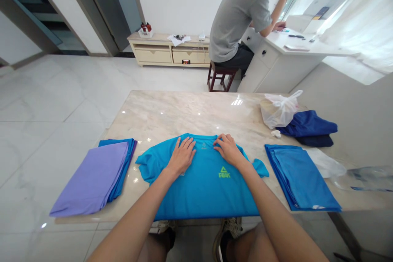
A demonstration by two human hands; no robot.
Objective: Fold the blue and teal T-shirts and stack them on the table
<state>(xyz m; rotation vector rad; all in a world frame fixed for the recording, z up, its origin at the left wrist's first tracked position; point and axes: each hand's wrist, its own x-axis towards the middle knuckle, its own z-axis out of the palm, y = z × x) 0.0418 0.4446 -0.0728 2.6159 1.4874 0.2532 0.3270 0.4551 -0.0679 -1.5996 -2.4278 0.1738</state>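
Observation:
A bright blue T-shirt (pixel 205 196) with a green PEAK logo lies spread on the marble-topped table (pixel 181 110), its collar away from me and its lower part at the front edge. My left hand (pixel 182 154) rests flat on the shirt left of the collar, fingers stretched out. On the collar's right side sits my right hand (pixel 229 149), its fingers a little bent and apart, touching the fabric. Neither hand holds anything that I can see. The shirt's left sleeve side is fairly flat; the right sleeve is bunched and partly behind my forearm.
Folded purple and blue clothes (pixel 92 178) lie at the left. Folded blue clothes (pixel 302 178) lie at the right, near a clear plastic bottle (pixel 365 178), a white plastic bag (pixel 279 110) and dark blue cloth (pixel 310 127). Beyond the table, a person (pixel 238 16) sits at a white desk.

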